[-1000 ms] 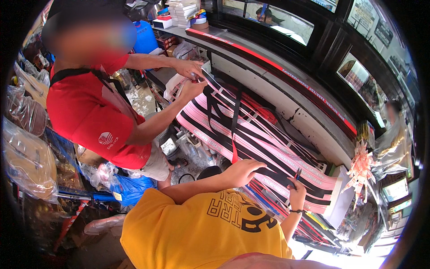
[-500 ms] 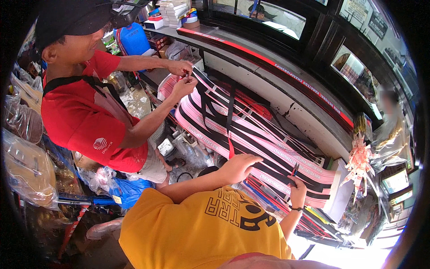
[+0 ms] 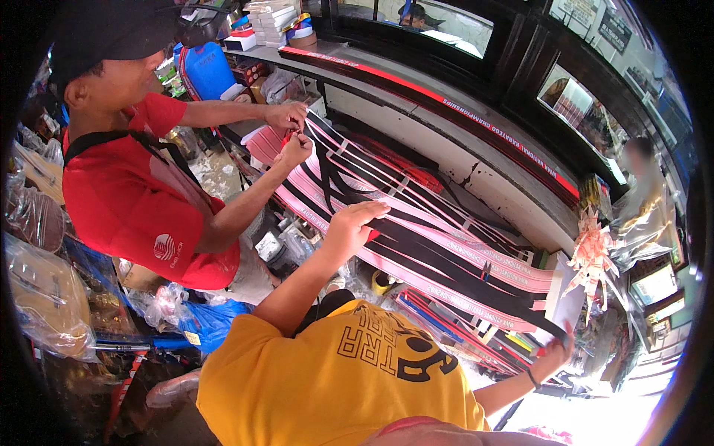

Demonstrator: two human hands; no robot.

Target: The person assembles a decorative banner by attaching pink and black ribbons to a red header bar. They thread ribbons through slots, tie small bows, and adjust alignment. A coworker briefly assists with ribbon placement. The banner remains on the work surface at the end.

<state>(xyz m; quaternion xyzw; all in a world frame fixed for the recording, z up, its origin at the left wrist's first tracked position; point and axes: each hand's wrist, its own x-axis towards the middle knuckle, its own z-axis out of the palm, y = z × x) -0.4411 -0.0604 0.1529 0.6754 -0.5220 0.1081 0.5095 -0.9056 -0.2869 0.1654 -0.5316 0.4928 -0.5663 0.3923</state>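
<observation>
My left hand (image 3: 352, 229) is over long black straps, its fingers straight and together, with one strap (image 3: 446, 277) pinched beneath them. A bit of red shows at the fingers' underside. Farther right, my right hand (image 3: 552, 352) is closed on the black strap near its end, by the ends of the bands. Between my hands the strap runs over pink bands (image 3: 476, 311) with pale lettering, laid side by side with other black straps. A slim dark tool (image 3: 487, 272), its kind unclear, stands out from the straps between my hands.
At the left, a co-worker in a red shirt (image 3: 126, 201) works a small red piece near the bands' far ends. A ledge with a red printed strip (image 3: 416, 93) runs behind. Wrapped bags (image 3: 48, 297) lie lower left; a pale ribbon bunch (image 3: 591, 253) hangs right.
My left hand has moved left and away from me. My right hand has gone right and nearer me, away from the slim tool, with the black strap now stretched along the bands.
</observation>
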